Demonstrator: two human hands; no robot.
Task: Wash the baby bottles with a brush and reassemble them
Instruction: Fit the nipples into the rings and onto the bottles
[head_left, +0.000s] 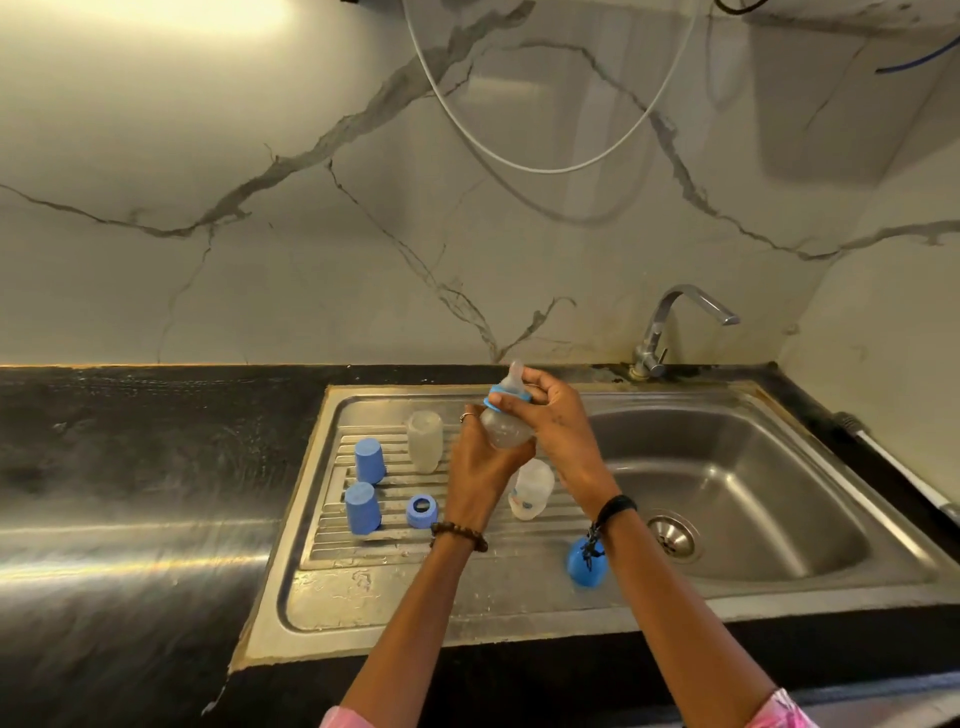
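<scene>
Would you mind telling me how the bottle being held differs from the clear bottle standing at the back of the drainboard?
The held bottle is lifted and tilted, gripped by the left hand at its body and the right hand at its blue ring; the back bottle stands on the drainboard, untouched. The held bottle carries a ring and a teat; the back bottle shows neither. Both have clear, cloudy plastic bodies.

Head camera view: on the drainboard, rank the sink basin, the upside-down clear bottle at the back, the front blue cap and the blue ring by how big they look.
1. Sink basin, by far the largest.
2. Upside-down clear bottle.
3. Front blue cap, only slightly smaller than the bottle; it stands nearer the camera, so this is unsure.
4. Blue ring, smallest.
</scene>
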